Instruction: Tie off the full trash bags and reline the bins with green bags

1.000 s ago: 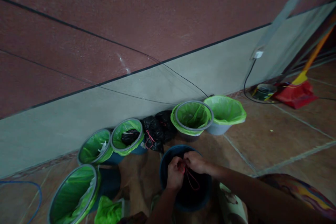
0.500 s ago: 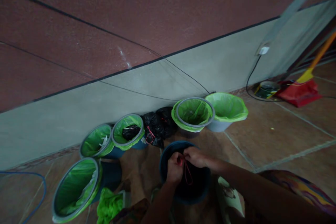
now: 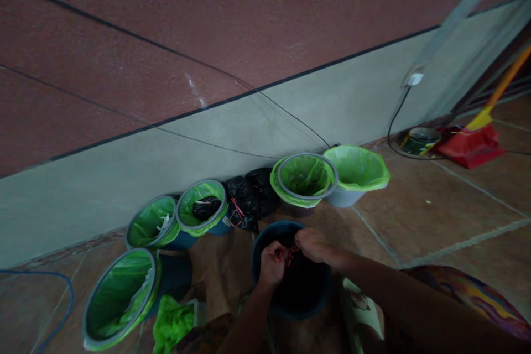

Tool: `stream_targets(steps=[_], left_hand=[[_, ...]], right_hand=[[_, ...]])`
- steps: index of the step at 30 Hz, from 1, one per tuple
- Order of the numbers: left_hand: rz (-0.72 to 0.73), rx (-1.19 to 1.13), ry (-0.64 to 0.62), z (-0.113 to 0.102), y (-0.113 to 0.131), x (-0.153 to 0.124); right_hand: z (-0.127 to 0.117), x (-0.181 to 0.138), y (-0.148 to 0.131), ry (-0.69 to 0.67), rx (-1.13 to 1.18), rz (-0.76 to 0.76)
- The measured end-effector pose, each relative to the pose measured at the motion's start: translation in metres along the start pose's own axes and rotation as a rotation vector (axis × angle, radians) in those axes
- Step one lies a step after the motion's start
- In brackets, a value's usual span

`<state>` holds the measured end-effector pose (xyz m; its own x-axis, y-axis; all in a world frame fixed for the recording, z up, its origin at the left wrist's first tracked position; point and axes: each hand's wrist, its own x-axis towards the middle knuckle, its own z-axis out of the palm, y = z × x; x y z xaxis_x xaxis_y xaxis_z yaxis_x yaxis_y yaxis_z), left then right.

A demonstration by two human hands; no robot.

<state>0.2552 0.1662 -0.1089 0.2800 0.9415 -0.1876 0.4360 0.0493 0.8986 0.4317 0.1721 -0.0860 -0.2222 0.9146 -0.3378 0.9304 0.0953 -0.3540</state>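
My left hand (image 3: 271, 263) and my right hand (image 3: 312, 245) meet over a dark blue bin (image 3: 258, 249) on the floor. Both are closed in a pinch on a thin red string (image 3: 290, 253) stretched between them. Under the string lies a black bag (image 3: 296, 285) inside the bin. The string looks short and bunched between my fingertips.
Several bins lined with green bags (image 3: 306, 178) stand along the grey wall base. Tied black bags (image 3: 249, 196) lie between them. A loose green bag (image 3: 172, 323) lies at bottom left. A red dustpan with a yellow broom (image 3: 470, 142) and a black cable (image 3: 394, 121) sit at right.
The hanging red loop has been drawn up tight between my hands. My hands have shifted slightly apart and the view has risen a little.
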Motion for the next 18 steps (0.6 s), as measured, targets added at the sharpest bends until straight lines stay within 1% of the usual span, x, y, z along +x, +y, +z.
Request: stream_targets(steps=[3,5,10,12,15,18], left_hand=[[0.043,0.041,-0.015,-0.002,-0.003,0.0],[0.066,0.06,-0.003,-0.003,-0.005,0.0],[0.033,0.035,0.035,0.0,-0.012,0.002],[0.012,0.007,0.047,0.002,-0.013,0.003],[-0.004,-0.019,0.06,0.002,-0.013,0.003],[-0.022,0.013,0.064,0.0,-0.011,0.002]], right_hand=[[0.001,-0.001,0.004,0.009,-0.023,0.037],[0.002,-0.002,0.006,0.034,-0.018,0.038],[0.004,-0.004,0.006,0.081,-0.008,0.019],[0.004,-0.004,0.004,0.068,-0.009,0.029],[0.006,-0.002,0.003,0.014,-0.009,0.066],[0.007,-0.002,0.004,-0.021,-0.01,0.087]])
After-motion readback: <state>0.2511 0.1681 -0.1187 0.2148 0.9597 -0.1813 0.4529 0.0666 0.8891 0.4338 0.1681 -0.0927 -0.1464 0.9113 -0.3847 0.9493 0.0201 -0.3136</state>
